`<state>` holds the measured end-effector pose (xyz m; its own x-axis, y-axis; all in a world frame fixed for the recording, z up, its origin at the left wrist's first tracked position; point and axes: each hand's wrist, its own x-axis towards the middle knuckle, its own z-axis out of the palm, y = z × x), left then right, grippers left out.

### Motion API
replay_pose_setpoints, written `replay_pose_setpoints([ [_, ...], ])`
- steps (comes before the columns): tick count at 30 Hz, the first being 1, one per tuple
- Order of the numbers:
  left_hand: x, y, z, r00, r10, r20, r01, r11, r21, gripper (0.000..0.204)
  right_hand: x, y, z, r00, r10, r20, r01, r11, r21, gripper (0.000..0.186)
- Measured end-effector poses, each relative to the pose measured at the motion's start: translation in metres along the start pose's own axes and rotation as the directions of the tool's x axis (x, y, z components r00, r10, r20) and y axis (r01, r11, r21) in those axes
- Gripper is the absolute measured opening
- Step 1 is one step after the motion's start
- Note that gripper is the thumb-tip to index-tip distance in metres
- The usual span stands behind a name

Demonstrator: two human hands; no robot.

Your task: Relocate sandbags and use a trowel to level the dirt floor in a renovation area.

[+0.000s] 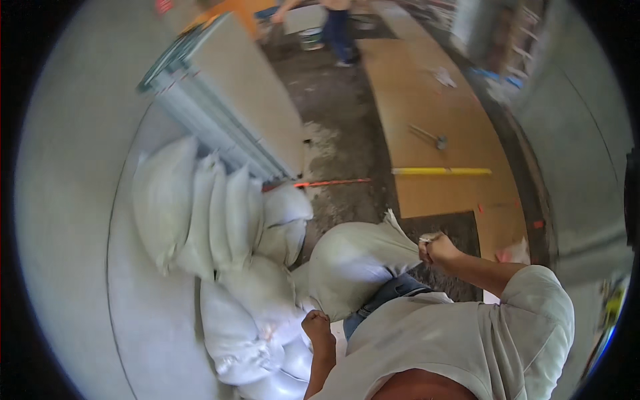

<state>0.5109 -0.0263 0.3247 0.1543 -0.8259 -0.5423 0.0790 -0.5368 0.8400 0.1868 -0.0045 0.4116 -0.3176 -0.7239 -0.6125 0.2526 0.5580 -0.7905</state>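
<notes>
A full white woven sack (350,267) hangs between my two hands, resting close against the front of my body. My right hand (437,248) is closed on its gathered upper right corner. My left hand (319,323) is closed on its lower left corner. Just to the left, several more filled white sacks (167,207) are piled along the wall, some upright and others lying on their sides (233,327).
Leaning boards (243,100) stand behind the pile. An orange-red rod (333,182) crosses the dark floor. On wooden sheets (433,100) at right lie a hammer (437,140) and yellow level (440,171). Another person (337,33) stands near a bucket (310,39) at the back.
</notes>
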Motion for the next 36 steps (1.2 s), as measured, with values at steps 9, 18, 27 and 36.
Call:
replay_pose_setpoints([
  [9,0.126,0.066,0.139,0.922,-0.092,0.376,0.031,0.986,0.165,0.014,0.068,0.009,-0.050,0.899,-0.058,-0.434,0.069,0.998,0.008,0.018],
  [18,0.266,0.105,0.293,0.720,-0.034,0.693,-0.228,0.931,0.284,0.017,0.162,-0.086,-0.084,0.807,0.231,-0.544,-0.049,0.943,0.328,0.024],
  [27,0.425,0.124,0.434,0.425,0.038,0.904,-0.825,0.426,0.371,0.013,0.280,-0.156,-0.080,0.737,0.275,-0.617,0.031,0.899,0.437,0.024],
  [36,0.530,0.293,0.590,0.220,0.172,0.960,-0.968,0.163,0.192,0.020,0.398,-0.289,-0.054,0.707,0.219,-0.672,0.284,0.783,0.554,0.024],
])
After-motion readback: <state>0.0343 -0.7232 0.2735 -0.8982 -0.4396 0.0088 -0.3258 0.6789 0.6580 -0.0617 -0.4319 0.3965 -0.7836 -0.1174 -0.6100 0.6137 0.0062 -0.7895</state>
